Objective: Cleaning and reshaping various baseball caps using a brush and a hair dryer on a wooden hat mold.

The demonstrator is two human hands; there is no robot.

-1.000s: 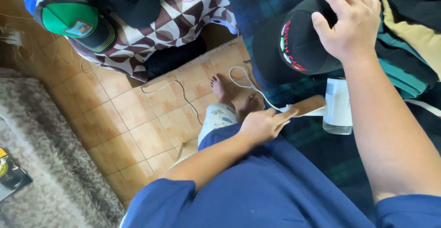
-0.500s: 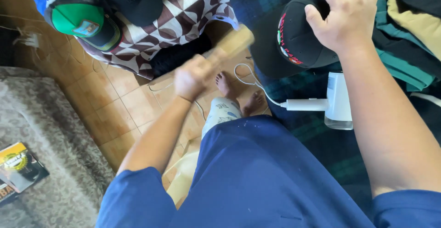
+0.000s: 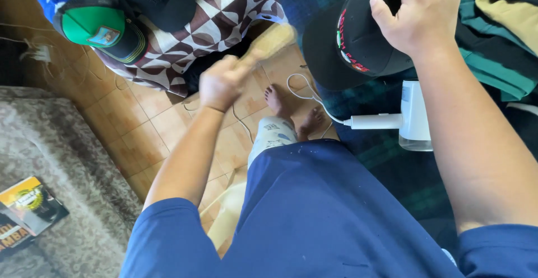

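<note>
While the right hand [image 3: 421, 10] grips the black cap [image 3: 353, 42] at the bed's edge, the left hand [image 3: 221, 82] clasps a blurred wooden brush [image 3: 268, 45] above open tiled floor [image 3: 162, 126].

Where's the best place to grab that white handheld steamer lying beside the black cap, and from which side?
Take the white handheld steamer by its slim handle, the bar running left from the body toward the cord. It lies flat on the dark plaid cloth, so coming from above and closing across the bar looks best. The near side seems freer; the black cap, under the right hand, crowds the far side.
</note>
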